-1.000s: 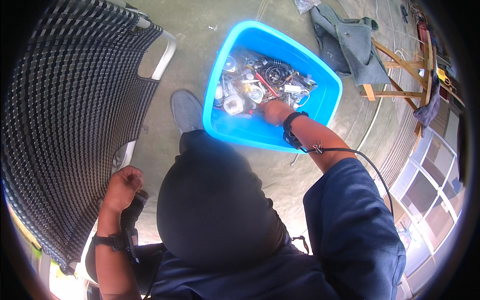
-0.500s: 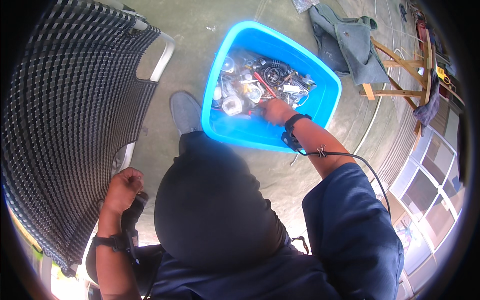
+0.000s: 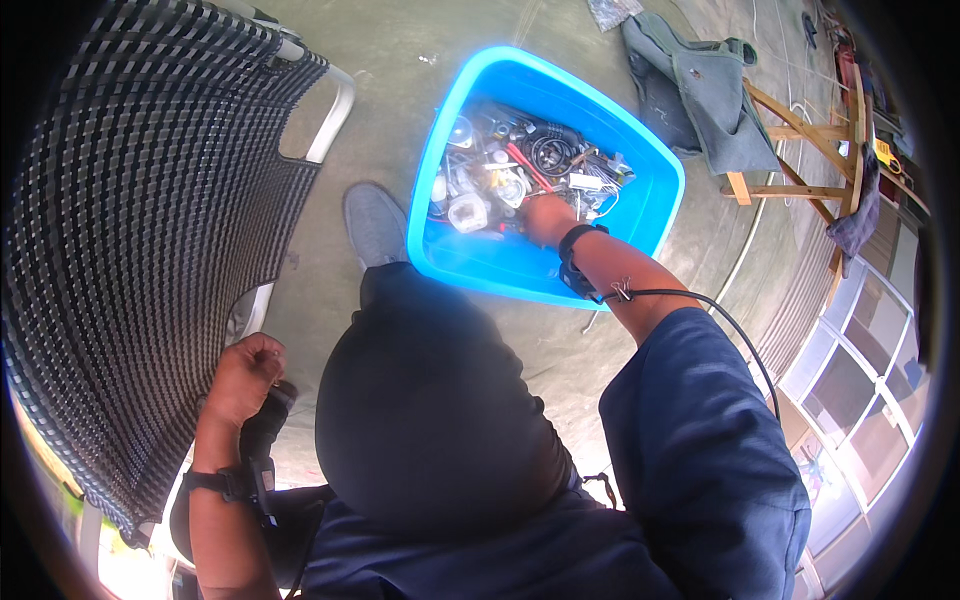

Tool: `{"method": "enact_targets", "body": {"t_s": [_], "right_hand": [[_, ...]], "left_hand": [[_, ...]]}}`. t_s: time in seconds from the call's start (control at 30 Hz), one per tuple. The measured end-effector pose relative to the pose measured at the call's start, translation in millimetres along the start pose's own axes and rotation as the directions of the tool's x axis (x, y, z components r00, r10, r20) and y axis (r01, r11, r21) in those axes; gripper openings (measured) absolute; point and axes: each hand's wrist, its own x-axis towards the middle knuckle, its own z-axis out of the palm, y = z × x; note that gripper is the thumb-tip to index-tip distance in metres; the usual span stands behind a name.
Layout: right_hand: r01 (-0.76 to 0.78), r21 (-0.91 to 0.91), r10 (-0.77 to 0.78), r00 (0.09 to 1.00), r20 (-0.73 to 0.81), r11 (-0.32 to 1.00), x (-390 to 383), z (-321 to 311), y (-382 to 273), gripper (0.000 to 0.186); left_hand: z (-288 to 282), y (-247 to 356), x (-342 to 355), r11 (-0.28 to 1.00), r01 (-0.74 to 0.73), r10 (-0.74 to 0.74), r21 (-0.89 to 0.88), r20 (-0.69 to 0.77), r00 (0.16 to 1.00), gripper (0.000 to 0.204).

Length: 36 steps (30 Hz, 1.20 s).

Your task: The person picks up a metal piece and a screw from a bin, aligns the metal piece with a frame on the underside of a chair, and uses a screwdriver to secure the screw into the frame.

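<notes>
A blue plastic tub [image 3: 462, 262] stands on the floor before me, with a jumble of small hardware inside. My right hand [image 3: 549, 220] reaches down into its near side; the fingertips are hidden among the pieces. Just beyond them lies a red-handled tool [image 3: 527, 166], with a coiled black cable [image 3: 552, 152] farther back. Clear plastic packs [image 3: 468, 211] fill the left part, and a small white block [image 3: 585, 182] lies to the right. Beside my left knee, my left hand [image 3: 246, 376] is loosely closed, with nothing visible in it, near the woven chair.
A black-and-grey woven chair [image 3: 160, 230] with a white frame [image 3: 332, 115] takes up the left side. My grey shoe [image 3: 374, 222] is close to the tub's left wall. A grey cloth [image 3: 715, 110] hangs over a wooden stand [image 3: 800, 190] at the far right.
My right hand has shifted slightly within the tub, its fingers sinking farther among the pieces. The left hand stays nearly where it was.
</notes>
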Motion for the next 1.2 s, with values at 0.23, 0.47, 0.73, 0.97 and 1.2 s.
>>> {"method": "enact_targets", "body": {"t_s": [0.23, 0.47, 0.73, 0.97, 1.2], "right_hand": [[-0.168, 0.050, 0.165, 0.984, 0.061, 0.985, 4.6, -3.8, -13.9, 0.029], [-0.255, 0.127, 0.251, 0.967, 0.047, 0.959, -1.5, -14.0, -25.3, 0.046], [-0.252, 0.177, 0.249, 0.968, 0.043, 0.951, -2.3, -14.4, -26.7, 0.041], [-0.175, 0.261, 0.142, 0.980, 0.142, 0.949, -27.5, -50.2, -28.6, 0.039], [-0.195, 0.546, 0.115, 0.977, 0.178, 0.815, -76.4, -82.6, 9.2, 0.016]], "left_hand": [[0.2, 3.6, 2.8, 1.000, 0.020, -0.020, 0.013, 0.045, 0.999, 0.009], [0.8, -5.2, 11.9, 1.000, 0.000, 0.000, -0.021, 0.035, 0.999, 0.009], [-3.1, -6.5, 12.1, 0.999, 0.032, -0.031, -0.038, 0.029, 0.999, 0.009], [-11.2, -18.5, 8.6, 0.995, 0.005, -0.002, -0.101, 0.030, 1.000, 0.008], [-15.0, -9.0, 1.8, 0.999, -0.027, 0.027, -0.023, 0.013, 1.000, 0.015]]}}
